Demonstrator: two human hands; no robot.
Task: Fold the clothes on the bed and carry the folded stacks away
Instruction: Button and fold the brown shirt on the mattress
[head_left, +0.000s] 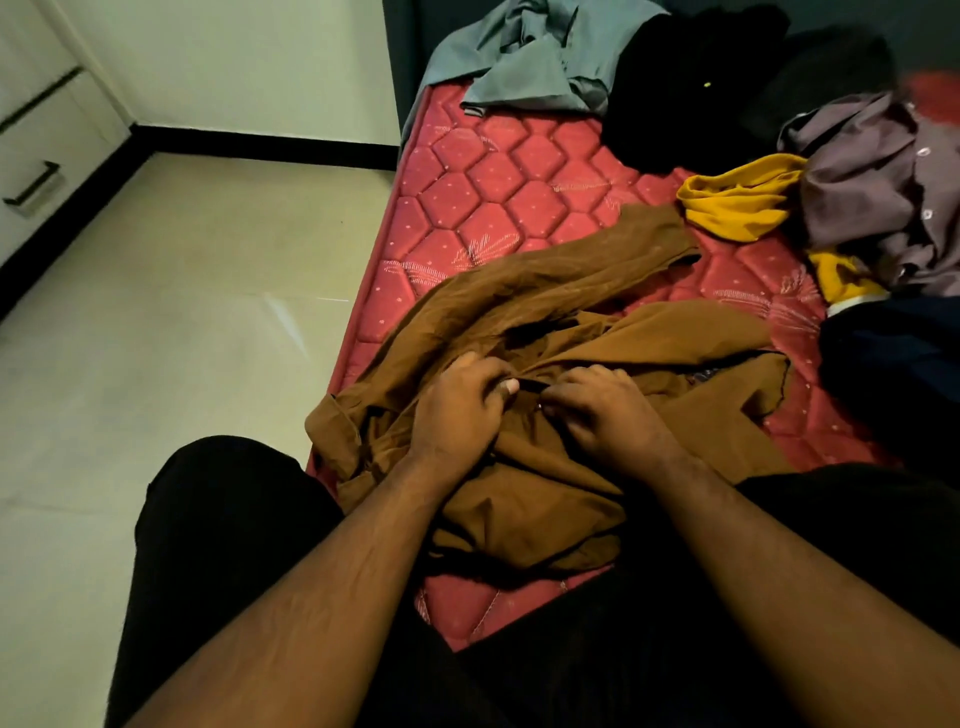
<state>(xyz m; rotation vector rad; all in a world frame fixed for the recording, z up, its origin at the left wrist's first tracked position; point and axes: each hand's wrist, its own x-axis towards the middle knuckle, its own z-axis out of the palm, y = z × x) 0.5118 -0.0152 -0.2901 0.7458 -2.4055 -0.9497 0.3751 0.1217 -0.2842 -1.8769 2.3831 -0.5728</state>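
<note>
A brown shirt (545, 312) lies crumpled on the near part of the red quilted mattress (498, 192), one sleeve stretched toward the far right. My left hand (457, 410) and my right hand (608, 410) sit side by side on its middle, fingers curled, each pinching the brown cloth along a dark seam or placket between them. Unfolded clothes lie further back: a grey-blue garment (535, 52), a black one (691, 88), a yellow one (737, 202), a mauve buttoned shirt (883, 182) and a dark navy one (893, 358).
Pale tiled floor (182, 312) runs along the mattress's left edge. White drawers with dark handles (36, 182) stand at the far left against a wall with a black skirting. My legs in black trousers (223, 545) rest at the mattress's near end.
</note>
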